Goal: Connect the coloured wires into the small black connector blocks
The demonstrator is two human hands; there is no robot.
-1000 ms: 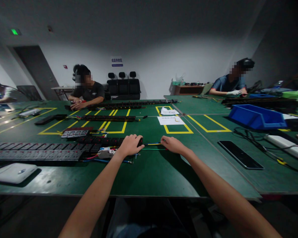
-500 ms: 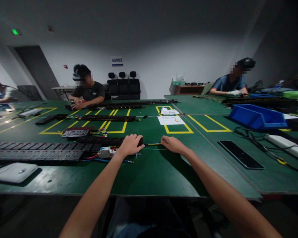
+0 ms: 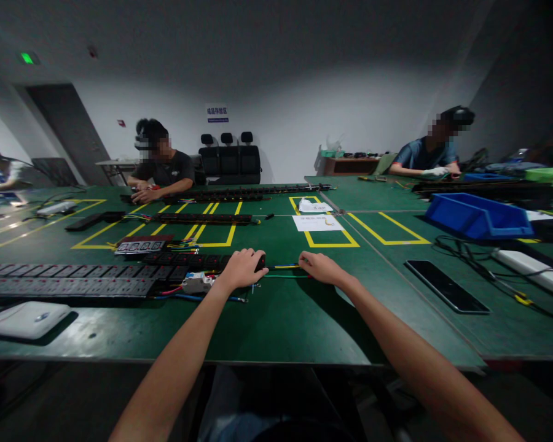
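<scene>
My left hand (image 3: 243,269) is wrapped over the right end of a black socket strip (image 3: 203,262) on the table. Blue and yellow wires (image 3: 283,266) stretch from that end to my right hand (image 3: 322,268), whose fingers are closed in a pinch on them. A green wire (image 3: 286,277) runs just below and also reaches the right hand; whether it is gripped cannot be seen. Left of my left wrist lies a white circuit breaker (image 3: 197,282) with red and blue wires. Beside it are wider black socket strips (image 3: 78,286).
On the green table (image 3: 276,331) lie a white box (image 3: 27,320), a phone (image 3: 447,286), a blue bin (image 3: 479,216), a white power strip (image 3: 537,271) with black cables, and a paper sheet (image 3: 317,223). Several people sit at the far side; one (image 3: 163,172) handles another black strip.
Almost nothing differs. Both my hands keep the same places on the strip and the wires.
</scene>
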